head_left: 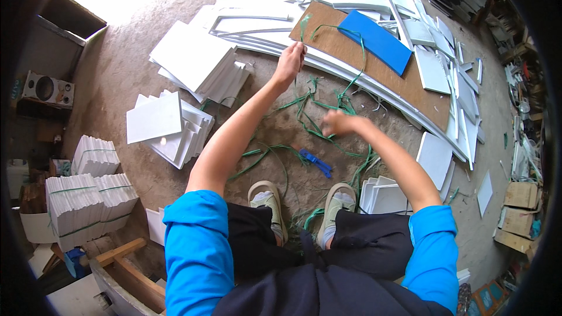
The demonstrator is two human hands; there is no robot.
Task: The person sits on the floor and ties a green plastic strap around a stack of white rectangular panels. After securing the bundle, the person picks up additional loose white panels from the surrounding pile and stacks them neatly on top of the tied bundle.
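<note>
My left hand [291, 61] is raised out in front, its fingers pinched on a green plastic twine [305, 22] whose frayed end sticks up above them. Lower and to the right, my right hand [339, 124] is curled and blurred by motion. Green strands lie next to it, but what its fingers hold cannot be made out. A tangle of the same twine [345, 104] spreads over the floor between my arms. Near my feet lies a blue hand tool [316, 163] with two arms, its exact kind unclear.
Stacked white panels [193, 61] stand at left, with a smaller pile [155, 118] closer. Ahead, a brown board [328, 29] bearing a blue panel [377, 41] lies over white offcuts. Tied white bundles [76, 205] and a wooden frame [126, 263] sit at lower left.
</note>
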